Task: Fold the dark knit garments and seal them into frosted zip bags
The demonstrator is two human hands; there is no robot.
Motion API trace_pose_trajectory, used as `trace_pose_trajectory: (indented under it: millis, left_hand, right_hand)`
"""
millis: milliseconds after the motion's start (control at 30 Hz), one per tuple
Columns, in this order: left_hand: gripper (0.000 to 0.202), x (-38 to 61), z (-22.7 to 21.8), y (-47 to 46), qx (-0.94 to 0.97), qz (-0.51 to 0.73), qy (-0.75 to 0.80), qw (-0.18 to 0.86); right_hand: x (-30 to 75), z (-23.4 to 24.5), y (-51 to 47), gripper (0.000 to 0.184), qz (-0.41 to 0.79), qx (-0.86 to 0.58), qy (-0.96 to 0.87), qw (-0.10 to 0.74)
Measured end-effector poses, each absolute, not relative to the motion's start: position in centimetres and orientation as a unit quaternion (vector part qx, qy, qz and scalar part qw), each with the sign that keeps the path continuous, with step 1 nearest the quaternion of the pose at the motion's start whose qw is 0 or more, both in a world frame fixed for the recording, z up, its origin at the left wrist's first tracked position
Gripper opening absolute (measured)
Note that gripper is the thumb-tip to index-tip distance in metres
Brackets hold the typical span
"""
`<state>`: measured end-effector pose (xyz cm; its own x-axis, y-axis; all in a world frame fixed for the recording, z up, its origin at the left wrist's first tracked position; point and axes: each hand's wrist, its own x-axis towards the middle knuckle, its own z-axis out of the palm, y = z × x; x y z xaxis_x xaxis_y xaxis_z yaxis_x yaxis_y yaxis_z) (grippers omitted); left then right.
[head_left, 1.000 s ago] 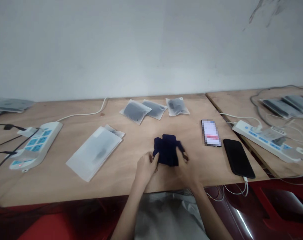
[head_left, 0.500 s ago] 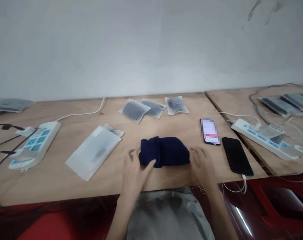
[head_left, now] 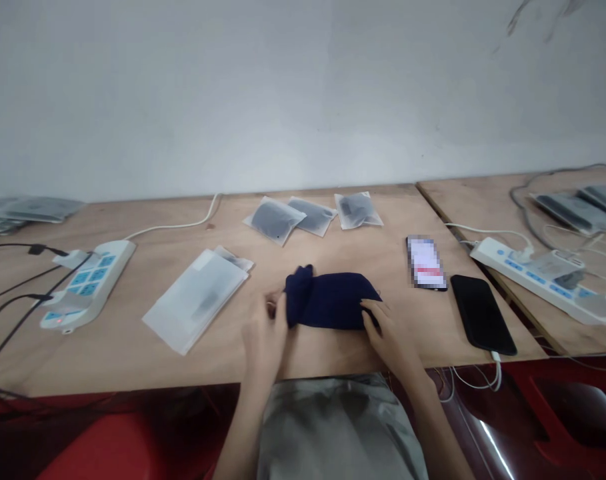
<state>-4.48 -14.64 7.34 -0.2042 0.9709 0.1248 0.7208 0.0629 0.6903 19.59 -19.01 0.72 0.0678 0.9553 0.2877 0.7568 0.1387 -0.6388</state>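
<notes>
A folded dark navy cloth [head_left: 330, 300] lies on the wooden table [head_left: 133, 347] near its front edge. My left hand [head_left: 265, 333] is at the cloth's left end, fingers pinching the raised fold there. My right hand [head_left: 390, 333] presses on the cloth's right front corner, fingers curled onto the fabric. Both forearms reach up from the bottom of the view.
Frosted plastic bags [head_left: 197, 300] lie left of the cloth, and three small bags with dark contents [head_left: 313, 215] behind it. Two phones [head_left: 455, 290] sit to the right, one lit, one dark and cabled. White power strips lie at far left [head_left: 87, 283] and right [head_left: 537, 277].
The cloth went from a bunched lump held up in both hands to lying flat and folded lengthwise. My hands now grip its two ends. The view shifted slightly left.
</notes>
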Motion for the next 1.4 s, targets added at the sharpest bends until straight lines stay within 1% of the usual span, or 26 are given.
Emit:
trace_pose_trajectory:
  millis: [100,200,300,433,500,567,633,700,833,900,1000,1067,1167,1233,1300,1400]
  left_hand:
    - [0.034,-8.3,6.4,-14.9,0.558,0.315,0.753,0.152]
    - [0.033,-11.2,4.2,-15.8,0.570,0.258,0.766,0.148]
    - [0.037,-11.8,3.1,-16.3,0.599,0.241,0.755,0.117]
    - [0.040,-10.2,4.4,-14.6,0.687,0.249,0.679,0.069]
    - [0.039,-9.8,5.2,-12.8,0.744,0.231,0.623,0.074]
    - [0.039,-9.9,5.5,-11.0,0.771,0.186,0.602,0.089]
    - [0.038,-10.4,5.4,-9.7,0.770,0.144,0.613,0.103]
    - [0.033,-11.1,5.3,-9.2,0.763,0.136,0.623,0.104]
    - [0.018,-12.1,6.7,-10.0,0.763,0.202,0.606,0.094]
    - [0.017,-12.4,8.3,-10.8,0.751,0.269,0.594,0.104]
    - [0.017,-12.7,11.3,-12.2,0.718,0.388,0.553,0.169]
    - [0.015,-12.8,13.3,-13.1,0.690,0.461,0.526,0.185]
    - [0.015,-12.4,15.9,-14.0,0.639,0.566,0.505,0.127]
    - [0.016,-11.9,17.1,-14.0,0.595,0.627,0.492,0.100]
    - [0.020,-11.4,17.8,-13.3,0.561,0.659,0.489,0.111]
    - [0.029,-10.9,17.3,-10.9,0.558,0.622,0.508,0.209]
  right_hand:
    - [20.6,0.3,-19.3,0.029,0.127,-0.651,-0.659,0.354]
    - [21.5,0.2,-19.5,0.029,0.115,-0.655,-0.658,0.353]
    - [22.0,0.8,-19.3,0.028,0.106,-0.662,-0.661,0.338]
    - [22.6,1.8,-16.8,0.032,0.088,-0.647,-0.685,0.324]
    - [23.1,1.9,-14.8,0.035,0.071,-0.636,-0.702,0.313]
    - [23.6,1.7,-13.0,0.035,0.062,-0.625,-0.717,0.302]
    - [23.9,1.5,-11.7,0.031,0.074,-0.613,-0.725,0.306]
    - [24.2,1.6,-11.2,0.024,0.094,-0.604,-0.724,0.319]
    - [24.4,3.2,-12.2,0.021,0.108,-0.605,-0.704,0.357]
    - [24.4,4.6,-13.2,0.019,0.123,-0.605,-0.672,0.408]
    - [24.4,7.6,-14.9,0.015,0.141,-0.583,-0.610,0.517]
    - [24.1,9.9,-16.0,0.012,0.110,-0.566,-0.581,0.575]
    - [23.5,13.5,-17.4,0.012,0.027,-0.546,-0.539,0.640]
    - [23.3,15.6,-17.9,0.012,-0.010,-0.541,-0.516,0.664]
    - [23.5,16.9,-17.6,0.013,-0.016,-0.550,-0.507,0.663]
    - [25.0,16.5,-15.1,0.020,0.059,-0.573,-0.514,0.635]
